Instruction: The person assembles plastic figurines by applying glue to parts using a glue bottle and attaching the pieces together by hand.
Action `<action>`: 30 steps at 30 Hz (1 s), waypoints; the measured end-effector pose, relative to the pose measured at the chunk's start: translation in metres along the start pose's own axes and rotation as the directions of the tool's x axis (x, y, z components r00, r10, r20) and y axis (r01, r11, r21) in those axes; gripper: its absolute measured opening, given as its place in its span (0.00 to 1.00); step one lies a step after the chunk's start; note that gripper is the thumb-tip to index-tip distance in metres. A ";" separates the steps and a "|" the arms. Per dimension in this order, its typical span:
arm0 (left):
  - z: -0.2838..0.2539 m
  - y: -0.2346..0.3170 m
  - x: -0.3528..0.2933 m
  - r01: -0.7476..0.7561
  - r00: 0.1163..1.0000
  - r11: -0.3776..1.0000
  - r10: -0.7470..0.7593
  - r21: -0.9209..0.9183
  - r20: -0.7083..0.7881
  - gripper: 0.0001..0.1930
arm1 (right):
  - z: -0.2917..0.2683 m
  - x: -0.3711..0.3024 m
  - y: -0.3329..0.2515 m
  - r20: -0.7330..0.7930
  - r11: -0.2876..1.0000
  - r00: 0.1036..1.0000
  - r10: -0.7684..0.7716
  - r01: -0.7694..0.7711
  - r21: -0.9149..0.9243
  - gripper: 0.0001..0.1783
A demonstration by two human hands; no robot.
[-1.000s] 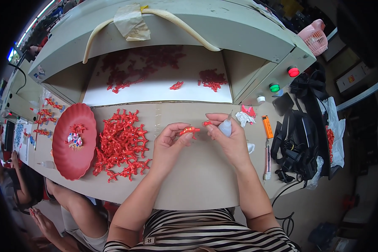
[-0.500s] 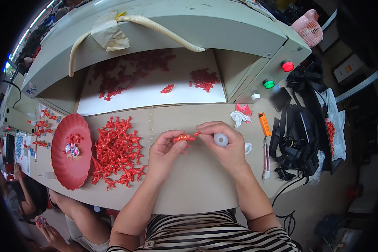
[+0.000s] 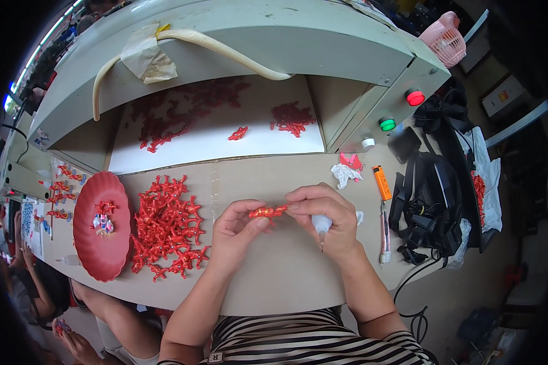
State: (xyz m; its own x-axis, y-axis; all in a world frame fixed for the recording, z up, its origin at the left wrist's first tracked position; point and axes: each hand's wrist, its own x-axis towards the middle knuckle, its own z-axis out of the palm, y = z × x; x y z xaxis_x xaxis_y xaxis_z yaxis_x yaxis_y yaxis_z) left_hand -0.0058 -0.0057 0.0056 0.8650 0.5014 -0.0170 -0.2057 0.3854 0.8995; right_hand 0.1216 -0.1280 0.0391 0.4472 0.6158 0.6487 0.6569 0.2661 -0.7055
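Observation:
My left hand [image 3: 234, 230] pinches a small shiny red figurine [image 3: 263, 212] between thumb and fingers, above the table in front of me. With its fingertips, my right hand [image 3: 338, 222] grips a tiny red part [image 3: 281, 208] at the figurine's right end, where the two appear to touch. A small whitish bottle [image 3: 321, 223] with a thin tip is also tucked in the right hand, its tip pointing down toward me. To the left of my hands lies a heap of similar red figurines [image 3: 167, 225].
A red scalloped tray [image 3: 119, 243] with a few small pieces stands far left. Ahead, a grey cabinet [image 3: 347, 58] holds more red pieces on white sheeting [image 3: 207, 149]. An orange lighter-like item [image 3: 382, 182], a pen-like tool [image 3: 385, 234] and black straps [image 3: 429, 207] lie right. A co-worker's legs [image 3: 106, 304] are lower left.
The tiny red part has met the figurine's end, closing the earlier gap. In my right hand the bottle has tilted, so its thin tip now shows. The view has shifted slightly.

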 end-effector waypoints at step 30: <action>0.003 0.004 0.002 0.049 0.999 0.997 -0.048 0.060 -0.022 0.13 | 0.002 0.000 0.002 0.016 0.993 0.999 0.039 -0.037 -0.109 0.13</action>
State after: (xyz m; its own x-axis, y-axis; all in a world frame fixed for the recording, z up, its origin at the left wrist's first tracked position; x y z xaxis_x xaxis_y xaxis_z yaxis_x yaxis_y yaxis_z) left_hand -0.0038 -0.0054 0.0106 0.8636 0.4994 -0.0694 -0.1352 0.3620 0.9223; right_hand 0.1213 -0.1255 0.0376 0.4625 0.6376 0.6161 0.7021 0.1610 -0.6937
